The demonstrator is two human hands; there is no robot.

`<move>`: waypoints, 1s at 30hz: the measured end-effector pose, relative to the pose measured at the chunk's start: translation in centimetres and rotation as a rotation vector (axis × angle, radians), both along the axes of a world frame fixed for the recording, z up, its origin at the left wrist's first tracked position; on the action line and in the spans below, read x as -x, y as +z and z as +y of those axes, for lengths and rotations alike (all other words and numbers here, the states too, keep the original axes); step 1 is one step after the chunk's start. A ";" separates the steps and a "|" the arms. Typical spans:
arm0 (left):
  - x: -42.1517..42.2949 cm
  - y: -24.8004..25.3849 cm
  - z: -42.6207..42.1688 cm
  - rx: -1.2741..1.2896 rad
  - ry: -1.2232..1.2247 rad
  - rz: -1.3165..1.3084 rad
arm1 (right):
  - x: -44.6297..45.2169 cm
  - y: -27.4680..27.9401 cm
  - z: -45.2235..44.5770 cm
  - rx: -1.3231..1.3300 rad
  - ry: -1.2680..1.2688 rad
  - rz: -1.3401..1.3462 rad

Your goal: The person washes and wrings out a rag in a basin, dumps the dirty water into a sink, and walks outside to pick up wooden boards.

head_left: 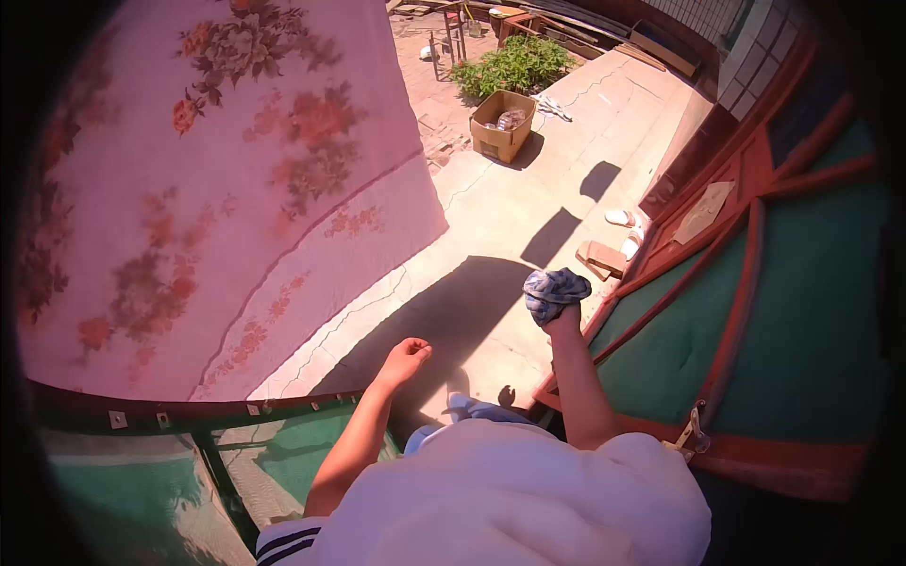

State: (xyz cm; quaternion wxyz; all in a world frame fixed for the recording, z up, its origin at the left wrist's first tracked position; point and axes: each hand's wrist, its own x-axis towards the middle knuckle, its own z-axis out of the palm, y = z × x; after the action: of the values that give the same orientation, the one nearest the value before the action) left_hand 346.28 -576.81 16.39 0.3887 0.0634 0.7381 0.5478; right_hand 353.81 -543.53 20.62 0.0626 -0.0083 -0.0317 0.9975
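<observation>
1. A pink floral sheet [359,245] hangs at the left.
2. The right hand [566,319] reaches forward, gripping a bunched checked cloth [551,291].
3. The left hand [406,361], loosely curled, hovers left of the cloth, apart from it.

Right of the frame's centre, the person's right hand [564,319] grips a bunched blue checked cloth [555,291]. The left hand [408,361], fingers curled, hangs at lower centre, near a pink floral curtain [274,170] that fills the upper left. A cardboard box [495,143] stands at upper centre beside a leafy plant [524,68]; a red-framed green screen door [802,283] spans the right.
</observation>
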 end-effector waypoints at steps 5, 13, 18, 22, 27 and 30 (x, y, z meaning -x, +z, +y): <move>11.3 1.2 0.7 -0.054 0.207 -0.137 | 7.3 -2.8 3.8 0.009 -0.412 -0.435; 35.1 -1.6 13.4 -0.171 0.162 -0.043 | 19.1 -8.5 12.4 0.010 -0.538 -0.488; 54.8 -5.2 18.8 -0.217 0.386 -0.312 | 25.8 -7.5 16.1 -0.209 -0.662 -0.416; 72.0 -9.8 16.1 -0.345 0.729 -0.511 | 35.7 -5.8 17.9 -0.071 -0.741 -0.669; 85.7 -9.8 8.3 -0.435 1.078 -0.363 | 50.9 -8.1 22.4 -0.011 -0.662 -1.028; 88.8 -4.9 4.9 -0.583 1.353 -0.336 | 59.4 -17.5 27.1 -0.175 -0.417 -0.471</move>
State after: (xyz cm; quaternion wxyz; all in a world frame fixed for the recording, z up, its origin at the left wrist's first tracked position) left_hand 257.44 -571.88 11.52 0.0424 -0.3876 0.3719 0.8424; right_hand 294.37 -516.43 3.12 0.2570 -0.2397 -0.1285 0.9273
